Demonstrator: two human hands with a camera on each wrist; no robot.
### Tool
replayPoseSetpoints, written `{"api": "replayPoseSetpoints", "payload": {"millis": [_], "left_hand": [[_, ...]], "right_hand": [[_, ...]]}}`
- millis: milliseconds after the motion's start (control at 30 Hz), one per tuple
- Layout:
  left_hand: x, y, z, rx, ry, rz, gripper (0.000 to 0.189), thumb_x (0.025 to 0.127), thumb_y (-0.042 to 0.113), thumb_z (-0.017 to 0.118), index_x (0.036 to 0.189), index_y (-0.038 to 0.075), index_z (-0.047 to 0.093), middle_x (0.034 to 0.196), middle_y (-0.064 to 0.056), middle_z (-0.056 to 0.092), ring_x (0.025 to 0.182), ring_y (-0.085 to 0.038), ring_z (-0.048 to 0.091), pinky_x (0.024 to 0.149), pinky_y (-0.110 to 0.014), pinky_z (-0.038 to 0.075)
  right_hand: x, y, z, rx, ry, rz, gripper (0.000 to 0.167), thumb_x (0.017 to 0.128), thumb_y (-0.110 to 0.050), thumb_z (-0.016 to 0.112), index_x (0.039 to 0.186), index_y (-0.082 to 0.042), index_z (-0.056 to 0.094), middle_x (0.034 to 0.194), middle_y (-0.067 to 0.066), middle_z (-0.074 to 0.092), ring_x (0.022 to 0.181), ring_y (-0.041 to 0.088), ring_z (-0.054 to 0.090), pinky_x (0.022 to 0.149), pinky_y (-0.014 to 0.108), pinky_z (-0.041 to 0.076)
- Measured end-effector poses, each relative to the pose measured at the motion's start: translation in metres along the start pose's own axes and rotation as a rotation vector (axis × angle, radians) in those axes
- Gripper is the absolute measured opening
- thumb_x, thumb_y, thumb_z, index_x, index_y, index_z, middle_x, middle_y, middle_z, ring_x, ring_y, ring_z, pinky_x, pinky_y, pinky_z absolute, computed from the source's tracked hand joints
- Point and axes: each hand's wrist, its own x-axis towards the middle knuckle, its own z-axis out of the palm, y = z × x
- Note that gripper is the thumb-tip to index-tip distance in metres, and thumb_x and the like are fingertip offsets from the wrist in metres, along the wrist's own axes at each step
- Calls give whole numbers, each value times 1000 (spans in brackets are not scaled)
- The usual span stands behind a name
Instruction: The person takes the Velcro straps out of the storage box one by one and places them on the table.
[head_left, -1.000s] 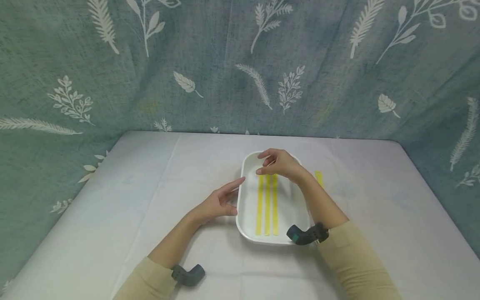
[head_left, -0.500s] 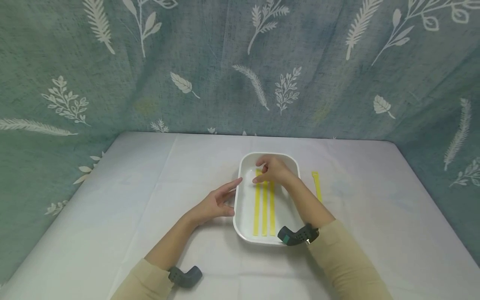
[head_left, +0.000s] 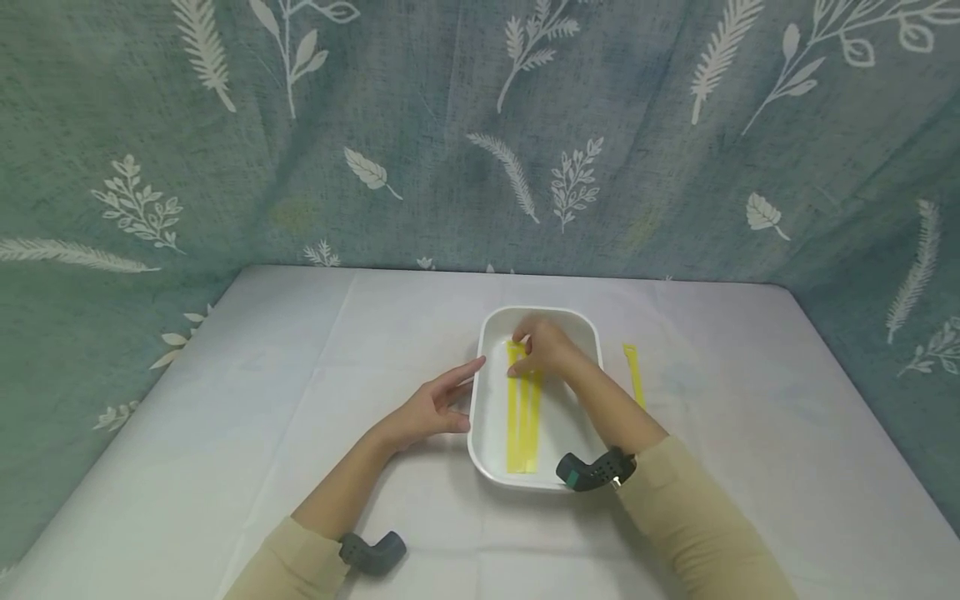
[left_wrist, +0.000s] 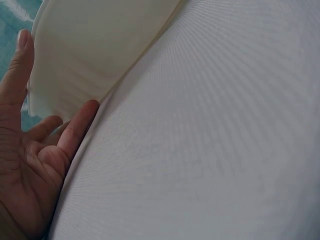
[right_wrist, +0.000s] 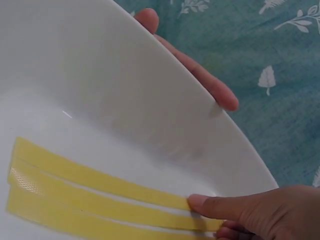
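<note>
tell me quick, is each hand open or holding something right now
Left hand: open, fingers against the outside of the white, rounded-rectangular tray.
Right hand: pinching flat, thin yellow strips inside it; how many cannot be told.

Inside the white tray (head_left: pixel 566 417), the three yellow strips (head_left: pixel 522 417) now lie closer together, with narrower gaps than before. The right hand (head_left: pixel 545 346), earlier higher over the tray's far end, is now lower inside it and pinches the strips' far ends.
</note>
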Motion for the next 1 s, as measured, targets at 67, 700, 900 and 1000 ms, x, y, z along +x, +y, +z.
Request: {"api": "replayPoseSetpoints", "payload": {"millis": [67,700,900,1000], "left_hand": [[0,0,0,6,2,-4,88,78,19,78,150,24,27,158,4,15,143,-28,22,99,-33,47],[-1,3,2,-47,-6,2,93,77,23,79,151,17,24,159,1,13,143,-31,21,97,-33,49],[-1,3,3,-64,-20,17,94,76,27,80,151,17,24,159,-1,12,143,-32,21,96,-33,50],[0,3,3,-61,-18,16,93,77,26,79,151,17,24,159,-1,12,143,-32,20,96,-32,50]], "right_hand": [[1,-1,2,-13,-10,-6,57,68,-21,86,116,-3,63,87,8,58,78,19,52,67,25,46],[1,-6,6,-42,-1,-128,38,75,-20,81,104,-2,66,79,4,58,71,15,50,61,21,43],[-2,-7,3,35,38,-141,35,81,-22,75,108,-2,65,81,4,59,70,13,49,60,20,42],[-1,-6,4,106,44,-132,36,83,-21,74,111,-1,64,85,6,64,71,12,55,61,20,47]]}}
